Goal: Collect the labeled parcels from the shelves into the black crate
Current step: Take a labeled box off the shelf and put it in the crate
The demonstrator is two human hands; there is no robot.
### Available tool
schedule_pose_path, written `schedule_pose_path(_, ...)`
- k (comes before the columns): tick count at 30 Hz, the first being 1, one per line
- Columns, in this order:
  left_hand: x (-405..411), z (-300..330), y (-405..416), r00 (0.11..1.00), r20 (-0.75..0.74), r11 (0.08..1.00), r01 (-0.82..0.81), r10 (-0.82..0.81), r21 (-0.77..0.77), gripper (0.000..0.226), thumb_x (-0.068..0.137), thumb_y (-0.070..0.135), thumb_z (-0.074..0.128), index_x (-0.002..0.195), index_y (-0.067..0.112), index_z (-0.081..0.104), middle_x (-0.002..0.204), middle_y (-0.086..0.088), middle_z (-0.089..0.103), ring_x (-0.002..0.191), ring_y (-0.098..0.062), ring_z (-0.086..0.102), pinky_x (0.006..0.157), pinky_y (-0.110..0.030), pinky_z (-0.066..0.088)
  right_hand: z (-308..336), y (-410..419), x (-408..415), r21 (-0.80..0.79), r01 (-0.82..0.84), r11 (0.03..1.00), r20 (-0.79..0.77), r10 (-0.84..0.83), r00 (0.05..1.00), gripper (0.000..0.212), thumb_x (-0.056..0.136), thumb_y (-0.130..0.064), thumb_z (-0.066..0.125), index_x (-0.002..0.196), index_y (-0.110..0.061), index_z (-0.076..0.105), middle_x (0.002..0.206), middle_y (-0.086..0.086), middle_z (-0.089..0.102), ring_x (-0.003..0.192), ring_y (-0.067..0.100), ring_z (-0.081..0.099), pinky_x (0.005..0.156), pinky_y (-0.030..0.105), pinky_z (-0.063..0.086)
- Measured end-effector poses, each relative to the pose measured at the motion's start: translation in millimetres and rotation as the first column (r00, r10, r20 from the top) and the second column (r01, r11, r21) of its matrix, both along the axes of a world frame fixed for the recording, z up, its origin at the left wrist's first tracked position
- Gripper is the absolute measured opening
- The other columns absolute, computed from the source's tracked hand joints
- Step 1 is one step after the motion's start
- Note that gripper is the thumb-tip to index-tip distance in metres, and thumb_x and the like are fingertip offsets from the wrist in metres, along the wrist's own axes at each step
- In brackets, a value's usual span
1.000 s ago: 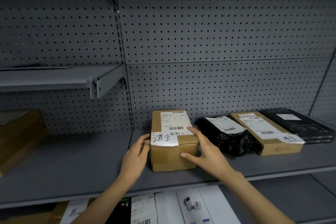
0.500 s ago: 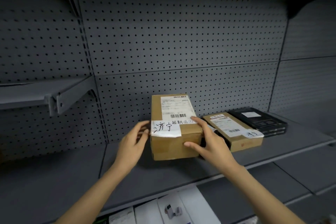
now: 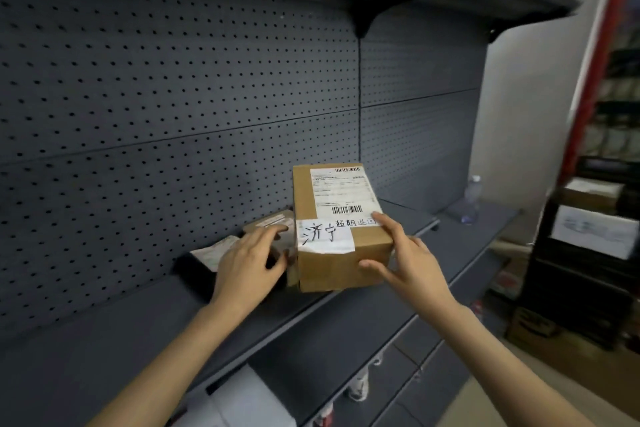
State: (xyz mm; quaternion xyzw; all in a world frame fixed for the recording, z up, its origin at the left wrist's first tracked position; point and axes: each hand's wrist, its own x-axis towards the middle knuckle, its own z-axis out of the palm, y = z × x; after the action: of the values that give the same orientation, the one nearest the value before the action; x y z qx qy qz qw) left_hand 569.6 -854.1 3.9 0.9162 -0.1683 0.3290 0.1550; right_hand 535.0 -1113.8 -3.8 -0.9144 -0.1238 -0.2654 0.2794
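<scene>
cardboard parcel (image 3: 341, 236), handwritten label (image 3: 325, 234) "济宁"

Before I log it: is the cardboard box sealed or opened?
Appears sealed: the cardboard box shows closed flaps, with the white handwritten label folded over its front edge.

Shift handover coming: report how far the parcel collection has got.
Nothing visibly collected; no black crate in view. In hand: the right hand grips the labeled cardboard box, with the left hand at its side. Left: other parcels remain on the shelf.

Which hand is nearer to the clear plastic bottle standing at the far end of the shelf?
The right hand: it holds the cardboard box's side facing the bottle. The left hand is on the box's opposite side, farther away.
</scene>
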Motion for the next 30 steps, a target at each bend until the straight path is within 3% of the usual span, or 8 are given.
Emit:
schedule_pose_path(3,15,-12,-64,0.998,-0.020,0.997,0.067,-0.066,0.024,0.043,0.078,0.025,0.068,0.119,0.021,0.055,0.113,0.000,0.063,0.098,-0.022,0.061,0.074,-0.033,0.050,-6,-56,-10,-0.061,0.097,0.993,0.001,-0.098,0.995,0.076,0.081,-0.057,0.059,0.143,-0.028,0.026,0.135,-0.005,0.052,0.117,0.023,0.045,0.095,0.025,0.029)
schedule_pose_path(7,33,-25,-154,0.978,-0.049,0.978,0.205,-0.203,0.044,0.036,0.079,0.024,0.067,0.113,0.021,0.056,0.102,0.000,0.063,0.091,-0.023,0.060,0.067,-0.032,0.046,-18,-137,-20,-0.062,0.218,0.974,-0.008,-0.219,0.976,0.076,0.079,-0.058,0.059,0.142,-0.028,0.030,0.132,-0.007,0.055,0.112,0.022,0.047,0.089,0.019,0.027)
schedule_pose_path(12,49,-44,-265,0.946,-0.062,0.947,0.321,-0.319,0.022,0.035,0.077,0.023,0.068,0.110,0.022,0.057,0.103,0.004,0.064,0.093,-0.021,0.061,0.068,-0.029,0.044,-32,-237,-30,-0.092,0.338,0.937,0.011,-0.338,0.941,0.078,0.075,-0.059,0.059,0.140,-0.022,0.037,0.121,-0.001,0.063,0.106,0.028,0.054,0.085,0.024,0.032)
schedule_pose_path(21,73,-78,-452,0.824,-0.172,0.839,0.544,-0.540,-0.029,0.037,0.076,0.019,0.069,0.111,0.018,0.057,0.101,-0.001,0.064,0.092,-0.025,0.062,0.066,-0.033,0.046,-67,-386,-49,-0.047,0.545,0.837,-0.073,-0.547,0.834,0.078,0.078,-0.051,0.068,0.143,-0.027,0.032,0.111,-0.002,0.064,0.110,0.024,0.050,0.085,0.020,0.027)
schedule_pose_path(25,101,-93,-530,0.759,-0.203,0.778,0.628,-0.619,-0.026,0.037,0.074,0.019,0.069,0.110,0.019,0.058,0.101,0.003,0.064,0.090,-0.021,0.061,0.065,-0.031,0.045,-81,-447,-38,-0.042,0.630,0.776,-0.077,-0.631,0.772,0.078,0.078,-0.051,0.068,0.143,-0.027,0.033,0.119,0.000,0.063,0.113,0.026,0.051,0.090,0.025,0.031)
schedule_pose_path(30,167,-106,-624,0.728,-0.167,0.738,0.675,-0.665,0.006,0.033,0.072,0.019,0.073,0.102,0.020,0.060,0.090,0.005,0.064,0.079,-0.019,0.063,0.057,-0.027,0.043,-96,-531,9,-0.058,0.690,0.721,-0.049,-0.693,0.719,0.078,0.076,-0.050,0.070,0.142,-0.026,0.037,0.115,-0.002,0.065,0.106,0.026,0.054,0.083,0.027,0.032)
